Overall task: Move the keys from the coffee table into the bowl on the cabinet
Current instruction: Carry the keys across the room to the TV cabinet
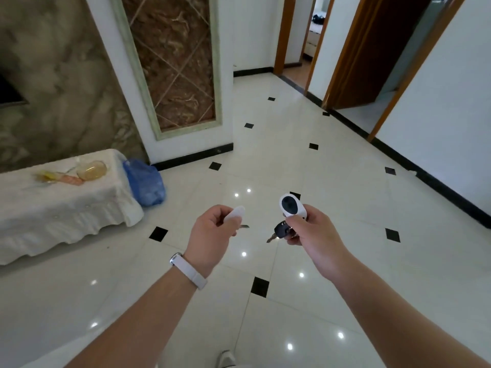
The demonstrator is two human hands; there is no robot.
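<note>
The cloth-covered cabinet (61, 205) with its glass bowl (91, 170) stands well off to the left. Over hard floor tiles (292, 160), the left hand (212, 229) pinches a white fob (233, 216), the right hand (310, 229) clasps the key bunch (288, 216); dangling keys could slip from either loose pinch while walking.

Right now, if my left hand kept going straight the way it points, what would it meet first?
Probably nothing soon: the left hand, holding a white key fob, points over bare glossy white floor tiles towards the far white wall. Depth is unclear.
</note>
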